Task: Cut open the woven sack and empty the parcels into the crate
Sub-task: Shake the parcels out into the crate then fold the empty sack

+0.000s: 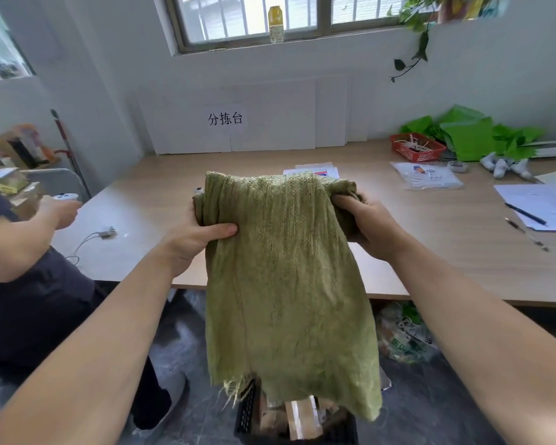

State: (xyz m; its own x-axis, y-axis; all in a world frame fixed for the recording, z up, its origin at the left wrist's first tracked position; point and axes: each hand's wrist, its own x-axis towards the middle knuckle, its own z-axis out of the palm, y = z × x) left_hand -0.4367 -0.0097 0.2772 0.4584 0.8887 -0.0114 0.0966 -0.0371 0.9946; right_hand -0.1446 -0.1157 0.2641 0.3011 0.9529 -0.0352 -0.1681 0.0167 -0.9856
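Note:
The green woven sack hangs limp in front of me, its frayed open end pointing down. My left hand grips its upper left corner and my right hand clutches the bunched upper right corner. Directly below the sack's mouth stands a black crate on the floor. Brown and taped parcels lie inside it, partly hidden by the sack.
A wooden table stretches ahead, carrying papers, pens, a red basket and green bags. Another person stands at my left holding a white device. A plastic bag lies under the table.

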